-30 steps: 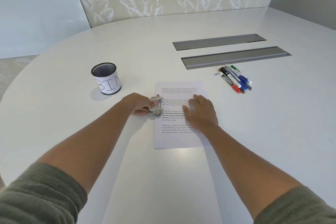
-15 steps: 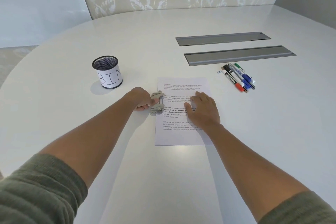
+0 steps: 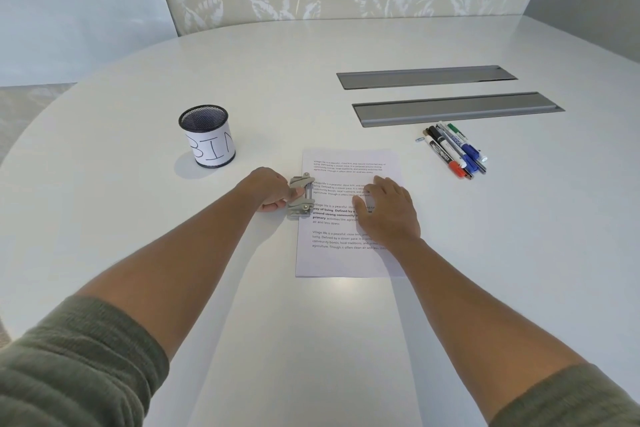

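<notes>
One wide-angle head camera looks forward and down across the table [image 3: 346, 340], left hand [image 3: 273, 189] and right hand [image 3: 388, 211] near mid-frame.

- Left sleeve [image 3: 69, 367]: olive-green, soft matte knit, gathered in thick crosswise folds near its edge. It fills the lower left corner.
- Right sleeve [image 3: 568, 399]: same olive-green cloth, smoother, with a few shallow creases. It fills the lower right corner.
- Left forearm [image 3: 166, 274]: uncovered from sleeve edge to wrist.
- Right forearm [image 3: 478, 305]: uncovered likewise.
- Left hand [image 3: 270, 189]: bare.
- Right hand [image 3: 388, 211]: bare, seen from the back.
</notes>
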Available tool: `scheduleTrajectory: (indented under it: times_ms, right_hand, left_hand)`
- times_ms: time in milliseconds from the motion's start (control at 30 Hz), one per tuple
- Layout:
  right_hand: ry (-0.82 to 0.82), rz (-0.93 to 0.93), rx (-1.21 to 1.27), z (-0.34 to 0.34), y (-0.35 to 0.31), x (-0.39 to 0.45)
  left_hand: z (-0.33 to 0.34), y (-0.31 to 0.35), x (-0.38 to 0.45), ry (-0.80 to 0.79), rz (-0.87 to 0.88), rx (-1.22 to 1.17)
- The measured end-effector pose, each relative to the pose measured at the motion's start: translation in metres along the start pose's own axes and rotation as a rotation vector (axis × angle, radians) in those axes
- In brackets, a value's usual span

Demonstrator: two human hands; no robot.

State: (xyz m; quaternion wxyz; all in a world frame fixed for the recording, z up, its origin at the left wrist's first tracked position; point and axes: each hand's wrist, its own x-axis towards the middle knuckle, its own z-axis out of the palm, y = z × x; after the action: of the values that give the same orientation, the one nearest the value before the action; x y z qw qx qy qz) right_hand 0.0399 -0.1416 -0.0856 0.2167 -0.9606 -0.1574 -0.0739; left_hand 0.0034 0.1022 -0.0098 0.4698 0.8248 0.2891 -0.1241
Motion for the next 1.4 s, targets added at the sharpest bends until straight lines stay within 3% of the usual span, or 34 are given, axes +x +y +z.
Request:
scheduleTrajectory:
  times_ms: [633,1400]
  right_hand:
    - [-0.008,-0.009,-0.026,0.001,0.001,0.001]
    - [-0.101,0.013,-0.019,-0.011,-0.005,0.001]
  left_hand:
    - [-0.012,0.0,0.003,-0.139,-0.101,-0.14]
    - [-0.009,-0.024,-0.025,-0.008,-0.123,-0.423]
